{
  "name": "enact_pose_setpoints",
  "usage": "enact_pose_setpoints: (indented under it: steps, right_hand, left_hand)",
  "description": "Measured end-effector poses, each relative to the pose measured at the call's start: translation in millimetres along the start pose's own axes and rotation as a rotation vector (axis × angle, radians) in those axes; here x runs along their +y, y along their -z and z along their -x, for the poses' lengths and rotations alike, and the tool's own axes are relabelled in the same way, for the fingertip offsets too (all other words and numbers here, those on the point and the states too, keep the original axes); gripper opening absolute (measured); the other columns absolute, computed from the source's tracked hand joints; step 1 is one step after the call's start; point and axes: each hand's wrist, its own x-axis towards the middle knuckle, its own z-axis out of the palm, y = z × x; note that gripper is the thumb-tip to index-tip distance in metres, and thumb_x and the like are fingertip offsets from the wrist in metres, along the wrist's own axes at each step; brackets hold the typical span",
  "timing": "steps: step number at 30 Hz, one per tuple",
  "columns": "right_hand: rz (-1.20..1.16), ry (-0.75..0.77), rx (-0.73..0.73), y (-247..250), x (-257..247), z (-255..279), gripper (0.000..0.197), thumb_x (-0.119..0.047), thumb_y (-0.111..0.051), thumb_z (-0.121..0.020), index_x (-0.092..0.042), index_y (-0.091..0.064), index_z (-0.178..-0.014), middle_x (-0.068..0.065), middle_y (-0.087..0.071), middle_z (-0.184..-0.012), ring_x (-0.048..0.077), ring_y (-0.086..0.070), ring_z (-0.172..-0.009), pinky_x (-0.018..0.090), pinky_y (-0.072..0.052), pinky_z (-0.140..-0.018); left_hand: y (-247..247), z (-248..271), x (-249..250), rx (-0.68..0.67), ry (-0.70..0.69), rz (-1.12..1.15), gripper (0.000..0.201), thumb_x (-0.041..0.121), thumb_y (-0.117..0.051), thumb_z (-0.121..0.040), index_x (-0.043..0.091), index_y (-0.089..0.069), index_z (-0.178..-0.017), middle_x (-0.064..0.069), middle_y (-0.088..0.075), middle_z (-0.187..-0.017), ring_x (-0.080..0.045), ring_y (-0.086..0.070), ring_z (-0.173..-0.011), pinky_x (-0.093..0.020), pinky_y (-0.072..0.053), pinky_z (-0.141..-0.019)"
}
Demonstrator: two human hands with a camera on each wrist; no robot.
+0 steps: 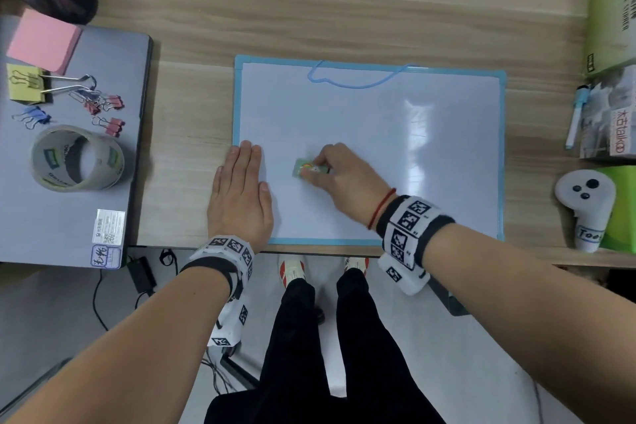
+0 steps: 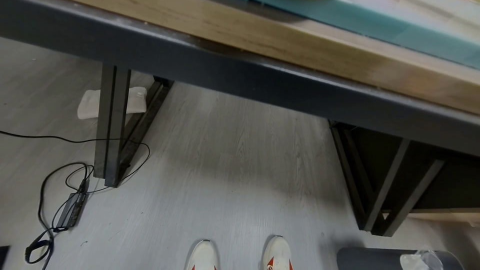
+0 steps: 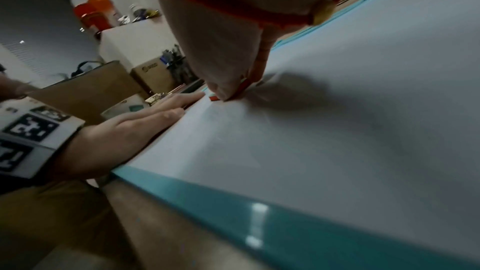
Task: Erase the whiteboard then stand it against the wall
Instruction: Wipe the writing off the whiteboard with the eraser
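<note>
The left hand lies flat, fingers straight, on the whiteboard's corner; the right hand pinches a small eraser against it.

one whiteboard, one eraser, two hands

Whiteboard face is looking smooth and glossy, throwing glare; its teal frame is reading as shiny plastic. Desk is showing matt wood-grain. Tape roll is looking clear, glossy plastic.
</note>
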Motion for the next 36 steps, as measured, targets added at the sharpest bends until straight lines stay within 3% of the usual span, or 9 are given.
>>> enact_pose_setpoints:
  steps: [7, 10, 13, 19, 21, 22, 24, 30, 36]
  right_hand:
    - [0.009, -0.242, 0.656, 78.2, 46.8, -30.7, 0.026, -0.038, -0.063, -0.094, -0.012, -0.06, -0.089, -0.003, -0.048, -0.089, 0.021, -0.055, -0.085, 0.009, -0.034, -0.063]
    - [-0.215, -0.245, 0.547, 45.9, 27.0, -14.3, 0.033, -0.04, -0.066, -0.093, -0.014, -0.051, -0.078, -0.001, -0.049, -0.082, 0.016, -0.05, -0.07, 0.009, -0.038, -0.055]
    - [-0.193, -0.208, 0.307, 16.0, 17.2, 9.9, 0.033, -0.043, -0.064, -0.093, -0.012, -0.056, -0.087, -0.003, -0.051, -0.088, 0.012, -0.052, -0.074, 0.018, -0.043, -0.065]
    - [-0.092, -0.387, 0.812, 94.9, 82.9, 15.3, 0.035, -0.041, -0.066, -0.092, -0.007, -0.058, -0.093, 0.008, -0.058, -0.096, 0.017, -0.058, -0.08, 0.021, -0.044, -0.069]
    - [-0.079, -0.413, 0.883, 103.8, 94.6, 15.9, 0.034, -0.033, -0.063, -0.095, 0.001, -0.059, -0.097, 0.007, -0.057, -0.097, 0.008, -0.06, -0.08, 0.011, -0.044, -0.071]
    - [-0.089, -0.428, 0.883, 97.6, 89.3, 14.3, 0.035, -0.032, -0.062, -0.096, 0.003, -0.06, -0.098, 0.002, -0.054, -0.092, -0.002, -0.054, -0.073, -0.001, -0.037, -0.064]
    - [-0.134, -0.405, 0.827, 70.9, 64.9, 9.4, 0.033, -0.033, -0.064, -0.096, 0.0, -0.06, -0.094, -0.001, -0.05, -0.085, -0.001, -0.047, -0.065, -0.002, -0.032, -0.058]
    - [-0.126, -0.188, 0.345, -19.4, 3.0, 28.9, 0.025, -0.036, -0.059, -0.098, -0.012, -0.057, -0.098, 0.004, -0.054, -0.101, 0.018, -0.054, -0.087, 0.032, -0.047, -0.075]
    - [-0.02, -0.305, 0.673, 41.4, 60.5, 50.4, 0.017, -0.033, -0.063, -0.096, -0.016, -0.062, -0.094, 0.004, -0.055, -0.097, 0.022, -0.056, -0.087, 0.03, -0.046, -0.074]
  left_hand:
    - [-0.2, 0.5, 0.6, -0.003, 0.002, 0.002, 0.058, 0.024, -0.025, -0.1, 0.014, -0.018, -0.156, -0.001, -0.016, -0.164, -0.016, -0.009, -0.153, -0.033, -0.004, -0.124]
    - [-0.4, 0.1, 0.1, -0.002, 0.001, 0.0, 0.058, 0.023, -0.025, -0.1, 0.014, -0.018, -0.156, -0.001, -0.017, -0.164, -0.017, -0.01, -0.153, -0.034, -0.007, -0.124]
    - [0.5, 0.1, 0.6, -0.004, 0.005, 0.012, 0.058, 0.022, -0.027, -0.1, 0.014, -0.019, -0.156, -0.001, -0.017, -0.164, -0.017, -0.011, -0.153, -0.036, -0.009, -0.124]
    - [-1.2, -0.5, -0.7, -0.002, 0.001, 0.008, 0.057, 0.023, -0.026, -0.1, 0.014, -0.019, -0.156, -0.001, -0.017, -0.164, -0.017, -0.009, -0.153, -0.035, -0.007, -0.124]
    - [-1.9, -0.1, -0.9, 0.004, 0.005, 0.003, 0.057, 0.023, -0.026, -0.1, 0.014, -0.019, -0.156, -0.001, -0.017, -0.164, -0.017, -0.009, -0.153, -0.034, -0.007, -0.124]
    - [-2.2, -0.1, -1.1, 0.005, 0.005, 0.001, 0.057, 0.023, -0.027, -0.1, 0.014, -0.02, -0.156, -0.001, -0.017, -0.164, -0.017, -0.009, -0.153, -0.034, -0.007, -0.124]
    - [-2.8, -0.3, -1.1, 0.006, 0.003, -0.001, 0.057, 0.023, -0.026, -0.1, 0.014, -0.02, -0.156, -0.001, -0.017, -0.164, -0.017, -0.01, -0.153, -0.034, -0.007, -0.124]
    - [-4.4, -0.2, -2.9, 0.022, -0.004, 0.004, 0.057, 0.024, -0.027, -0.1, 0.014, -0.021, -0.156, -0.001, -0.019, -0.164, -0.018, -0.012, -0.153, -0.036, -0.01, -0.124]
    - [-4.0, 0.0, -3.2, 0.013, -0.013, 0.01, 0.057, 0.025, -0.025, -0.101, 0.014, -0.019, -0.156, 0.0, -0.017, -0.164, -0.018, -0.011, -0.153, -0.036, -0.009, -0.124]
